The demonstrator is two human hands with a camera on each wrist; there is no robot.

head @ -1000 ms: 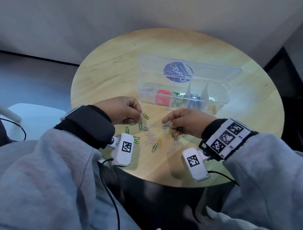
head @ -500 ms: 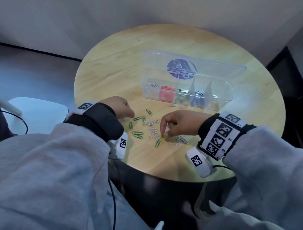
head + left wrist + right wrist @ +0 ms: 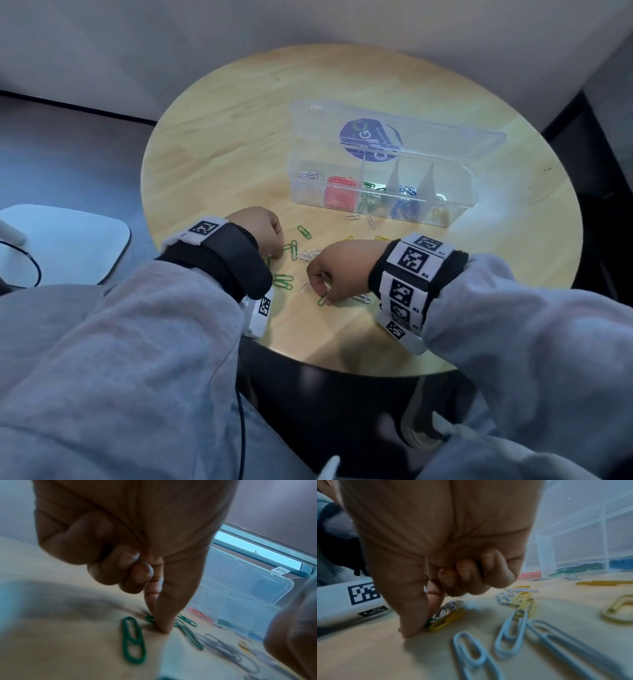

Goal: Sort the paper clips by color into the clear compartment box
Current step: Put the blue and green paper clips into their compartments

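From the head view, a round light wooden table (image 3: 219, 144) holds a clear plastic compartment box (image 3: 383, 202) with its lid (image 3: 397, 132) open and leaning back, and a purple round sticker (image 3: 370, 138) shows on that lid. Inside the box, white, red, green, blue and yellow clips lie in separate compartments, going from left to right. On the near side of the box, loose coloured paper clips (image 3: 301, 255) are scattered on the wood, with two white ones just beside the box's front wall. The left hand (image 3: 258, 233) is down on the table at the left edge of that loose pile, and the right hand (image 3: 342, 267) is at its right edge, fingers curled down. Both wrists wear bands with black and white square codes. In the left wrist view, the left thumb and first finger are pressed together, tips down on a green paper clip (image 3: 151, 619); the other fingers are curled in. Another green clip (image 3: 133, 641) lies flat just beside them, and the box stands farther back. In the right wrist view, the right thumb and first finger pinch a small green clip (image 3: 429, 621) that touches a yellow clip (image 3: 447, 619). White clips (image 3: 510, 632) lie near, on the side away from the box.
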